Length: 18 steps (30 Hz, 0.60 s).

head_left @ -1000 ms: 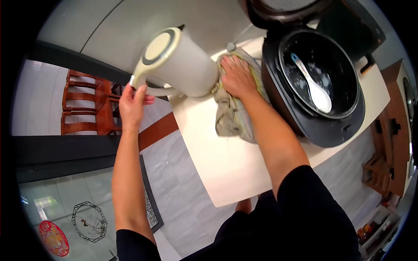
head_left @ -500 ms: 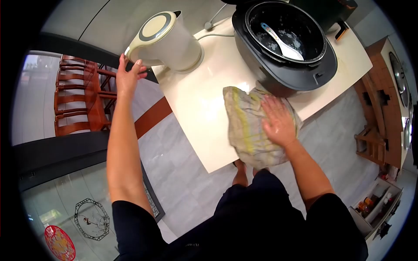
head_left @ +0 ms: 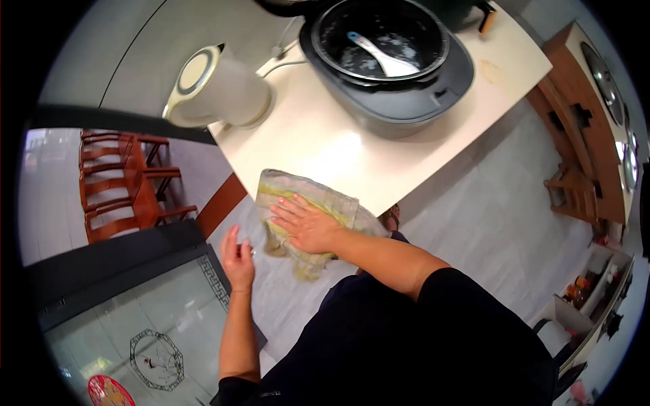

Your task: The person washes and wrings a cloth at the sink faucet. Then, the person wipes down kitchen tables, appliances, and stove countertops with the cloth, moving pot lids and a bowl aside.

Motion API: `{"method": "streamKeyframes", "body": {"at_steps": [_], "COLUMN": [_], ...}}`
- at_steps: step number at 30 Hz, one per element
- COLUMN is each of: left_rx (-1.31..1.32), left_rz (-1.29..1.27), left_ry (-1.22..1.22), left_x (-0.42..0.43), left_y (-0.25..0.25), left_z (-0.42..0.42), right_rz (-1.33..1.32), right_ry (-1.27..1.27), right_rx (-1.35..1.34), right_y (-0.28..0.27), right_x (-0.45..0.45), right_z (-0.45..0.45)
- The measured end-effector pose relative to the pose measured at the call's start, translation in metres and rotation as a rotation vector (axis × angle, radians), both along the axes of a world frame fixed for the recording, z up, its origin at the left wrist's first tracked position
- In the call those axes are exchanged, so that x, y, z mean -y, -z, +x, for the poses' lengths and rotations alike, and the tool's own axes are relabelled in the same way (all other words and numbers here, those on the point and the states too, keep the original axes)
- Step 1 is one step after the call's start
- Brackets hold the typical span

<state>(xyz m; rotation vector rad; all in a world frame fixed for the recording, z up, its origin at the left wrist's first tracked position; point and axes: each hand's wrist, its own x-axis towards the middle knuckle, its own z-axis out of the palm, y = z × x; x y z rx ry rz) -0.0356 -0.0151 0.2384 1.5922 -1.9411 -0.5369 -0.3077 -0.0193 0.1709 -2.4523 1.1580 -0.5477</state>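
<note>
My right hand (head_left: 308, 227) lies flat, fingers spread, on a grey and yellow cloth (head_left: 342, 206) at the near left corner of the white table (head_left: 298, 139). Part of the cloth hangs over the edge. My left hand (head_left: 237, 264) hovers off the table, left of the cloth, its fingers loosely bent and nothing visible in them. A cream kettle (head_left: 233, 95) stands at the table's left edge. Behind the cloth sits an open rice cooker (head_left: 399, 111), its dark inner pot holding a white rice paddle (head_left: 389, 62) and bits of rice.
A cable (head_left: 284, 64) runs between the kettle and the cooker by the wall. At the back right is a dark green object (head_left: 447, 10), partly cut off. Red-brown wooden chairs (head_left: 139, 183) and a glass door panel (head_left: 108, 325) are on the left; a wooden stool (head_left: 572, 193) is on the right.
My left hand has come off the kettle handle and moved down toward me. My right hand has slid the cloth left, from beside the cooker to the table's near corner. The view has shifted.
</note>
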Motion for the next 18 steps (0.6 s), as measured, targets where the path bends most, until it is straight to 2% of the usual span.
{"method": "streamKeyframes", "body": {"at_steps": [3, 6, 9, 11, 15, 18], "left_rx": [-0.152, -0.226, -0.227, -0.254, -0.032, 0.027], "left_rz": [0.170, 0.247, 0.284, 0.324, 0.179, 0.101], "left_ry": [-0.165, -0.232, -0.209, -0.232, -0.018, 0.197], "left_x": [-0.001, -0.008, -0.024, -0.035, -0.042, -0.037], "left_y": [-0.008, 0.008, 0.031, 0.033, -0.001, -0.027], "left_z": [0.005, -0.001, -0.024, -0.049, -0.133, -0.234], "right_rz": [0.020, -0.112, -0.136, -0.135, -0.153, -0.029], "right_ry": [0.112, 0.250, 0.384, 0.383, 0.568, 0.767], "right_rx": [0.003, -0.045, -0.152, -0.213, -0.176, -0.284], "right_y": [0.007, -0.009, -0.005, 0.001, -0.004, -0.020], "right_x": [-0.016, -0.028, -0.031, -0.024, 0.011, 0.053], "right_z": [-0.080, -0.193, -0.304, -0.368, -0.476, -0.476]}}
